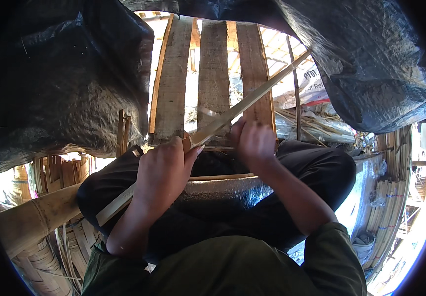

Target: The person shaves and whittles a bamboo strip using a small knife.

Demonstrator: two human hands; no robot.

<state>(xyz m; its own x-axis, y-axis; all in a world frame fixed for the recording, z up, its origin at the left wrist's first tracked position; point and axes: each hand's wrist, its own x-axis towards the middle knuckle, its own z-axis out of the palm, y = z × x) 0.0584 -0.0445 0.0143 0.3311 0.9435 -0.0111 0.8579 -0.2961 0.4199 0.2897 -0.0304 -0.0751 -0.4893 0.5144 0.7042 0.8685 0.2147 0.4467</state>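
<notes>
A long pale bamboo strip (252,98) runs diagonally from my lower left up to the upper right, over my lap. My left hand (161,170) is closed around the strip near its middle, thumb pressed on top. My right hand (255,143) is curled shut just beyond it, gripping something at the strip; a short wooden handle end (187,143) shows by my left thumb, the blade is hidden. Across my knees lies a dark shiny sheet (213,195) edged by a second thin strip (223,176).
Three rough wooden planks (213,74) stand ahead. Black plastic sheeting (60,79) hangs at left and upper right. A thick bamboo pole (30,217) lies at lower left. Bundles of split bamboo (388,207) lean at the right, and white sacks (311,89) lie behind.
</notes>
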